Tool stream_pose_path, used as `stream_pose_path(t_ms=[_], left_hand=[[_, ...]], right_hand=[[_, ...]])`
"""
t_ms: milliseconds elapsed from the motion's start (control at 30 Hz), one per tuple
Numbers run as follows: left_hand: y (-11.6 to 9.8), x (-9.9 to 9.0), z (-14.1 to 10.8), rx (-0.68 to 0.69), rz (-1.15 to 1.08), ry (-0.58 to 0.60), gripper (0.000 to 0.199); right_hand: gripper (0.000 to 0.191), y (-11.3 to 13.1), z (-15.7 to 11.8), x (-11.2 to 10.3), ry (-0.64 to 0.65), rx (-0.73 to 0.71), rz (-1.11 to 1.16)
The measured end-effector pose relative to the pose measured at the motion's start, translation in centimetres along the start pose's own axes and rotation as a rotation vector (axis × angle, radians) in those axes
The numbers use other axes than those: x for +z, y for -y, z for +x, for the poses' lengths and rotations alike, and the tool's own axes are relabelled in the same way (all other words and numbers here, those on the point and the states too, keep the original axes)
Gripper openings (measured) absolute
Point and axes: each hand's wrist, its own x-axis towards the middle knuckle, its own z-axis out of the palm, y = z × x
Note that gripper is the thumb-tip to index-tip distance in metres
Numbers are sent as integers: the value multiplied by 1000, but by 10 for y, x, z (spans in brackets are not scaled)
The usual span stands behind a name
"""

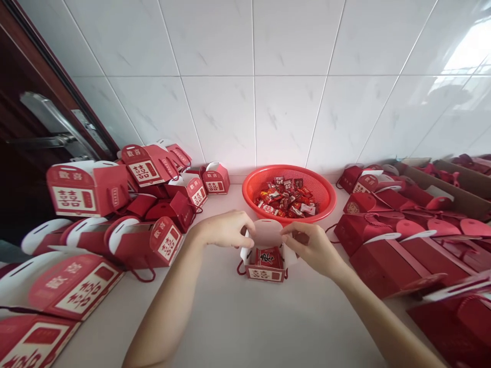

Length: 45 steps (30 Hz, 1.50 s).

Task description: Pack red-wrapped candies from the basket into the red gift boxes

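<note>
A small red and white candy box (253, 274) stands upright with its top open on the white surface in front of me. Inside it lies a red packet (273, 258) with a black character on it. My left hand (230, 230) is closed at the box's left side, thumb and fingers on the edge of a flap. On the other side my right hand (312, 246) pinches the right edge of the box's upright white back flap (267, 231). Dark red cord loops stick out at both sides of the box.
Just behind the box a red plastic basket (251, 197) holds many wrapped candies (286, 197). Red boxes (143, 243) are piled on the left, near a dark door with a metal handle (57, 128). More red boxes (383, 266) stand in rows on the right. A tiled wall (215, 102) closes off the back.
</note>
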Motion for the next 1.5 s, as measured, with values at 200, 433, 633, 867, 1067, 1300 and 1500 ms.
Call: stream_pose_path(t_ms=[200, 433, 633, 867, 1067, 1300, 1500], left_hand=[[-4, 1, -3, -10, 56, -62, 39], [-11, 1, -12, 8, 65, -103, 29], [-20, 4, -16, 82, 45, -161, 26], [-25, 13, -4, 32, -27, -119, 26], [-25, 16, -2, 55, -71, -97, 51], [-26, 18, 0, 196, -179, 33, 80], [-24, 18, 0, 185, -170, 53, 78]], right_hand=[[38, -15, -14, 13, -114, -85, 36], [24, -23, -19, 24, -316, -143, 135], [13, -19, -22, 23, -454, -218, 150], [13, -21, -20, 14, -470, -168, 141], [17, -21, -26, 17, -359, -212, 84], [23, -18, -30, 18, -218, -267, -128], [28, -23, -28, 20, -229, -299, -175]])
